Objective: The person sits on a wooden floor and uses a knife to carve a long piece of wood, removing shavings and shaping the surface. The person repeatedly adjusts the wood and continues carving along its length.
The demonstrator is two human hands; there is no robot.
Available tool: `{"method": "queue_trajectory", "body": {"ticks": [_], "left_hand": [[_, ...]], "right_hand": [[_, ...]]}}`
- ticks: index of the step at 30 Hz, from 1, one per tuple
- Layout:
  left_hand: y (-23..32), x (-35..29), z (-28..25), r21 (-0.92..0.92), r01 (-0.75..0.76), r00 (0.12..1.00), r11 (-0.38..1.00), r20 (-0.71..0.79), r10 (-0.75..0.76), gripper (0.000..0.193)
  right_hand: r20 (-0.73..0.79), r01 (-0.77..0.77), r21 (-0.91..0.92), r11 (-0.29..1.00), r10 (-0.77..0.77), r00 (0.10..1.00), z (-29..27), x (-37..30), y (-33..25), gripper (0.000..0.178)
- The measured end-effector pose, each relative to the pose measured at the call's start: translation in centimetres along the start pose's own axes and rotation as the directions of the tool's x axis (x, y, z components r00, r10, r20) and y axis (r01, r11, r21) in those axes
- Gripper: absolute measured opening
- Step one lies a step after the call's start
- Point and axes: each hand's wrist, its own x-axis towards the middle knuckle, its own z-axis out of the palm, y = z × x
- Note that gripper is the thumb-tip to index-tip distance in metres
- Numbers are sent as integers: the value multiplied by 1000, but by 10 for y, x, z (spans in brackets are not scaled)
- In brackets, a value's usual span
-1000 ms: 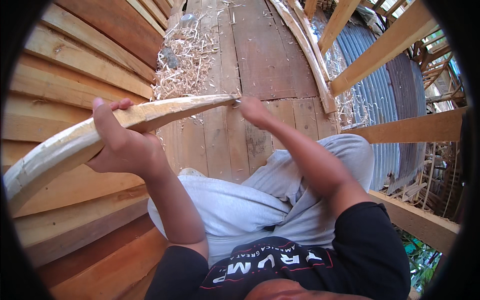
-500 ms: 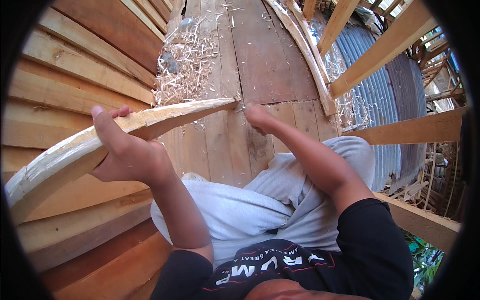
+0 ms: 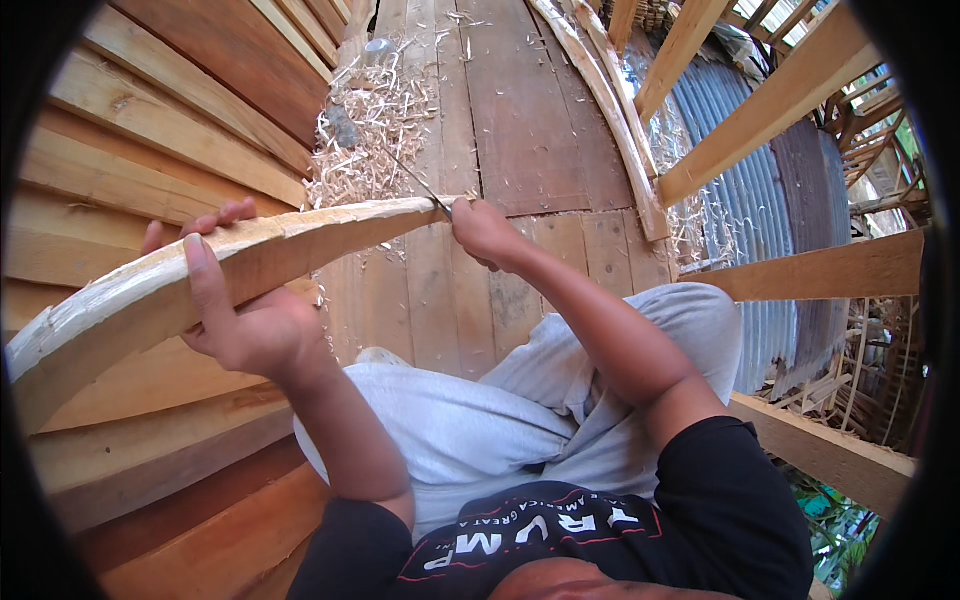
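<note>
Grasped by the left hand (image 3: 258, 330) is the curved wood (image 3: 300, 245); the thumb is laid on its near face, and fingertips are seen beyond its far edge. From this grip it is extended left to the view's dark rim and right to a tapered end, just beside the right hand (image 3: 485, 235). In that clenched fist a knife (image 3: 417, 182) is held, its blade crossing the end; whether it is cutting cannot be told. Shaping is judged well along: curve and taper have been formed, but ridged, uneven patches seem left to be smoothed along the far edge. Farther off, shavings (image 3: 375, 170) are heaped on the floor (image 3: 525, 100), to the left.
</note>
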Motion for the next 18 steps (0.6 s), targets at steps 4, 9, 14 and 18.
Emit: {"method": "queue_trajectory", "body": {"ticks": [4,9,14,18], "left_hand": [[-1,23,-16,-54,-112,956,992,266,123,21],[-2,29,-29,-245,174,887,954,459,-44,19],[1,27,-23,-193,153,893,969,447,-52,15],[-6,23,-18,-177,78,935,981,355,-10,18]], "right_hand": [[-70,187,-161,969,-200,977,8,-14,-7,53],[-142,338,-159,927,-361,922,17,9,9,51],[-78,44,-3,999,-44,996,-3,31,36,51],[-44,393,-31,919,-394,918,26,-19,-17,53]]}}
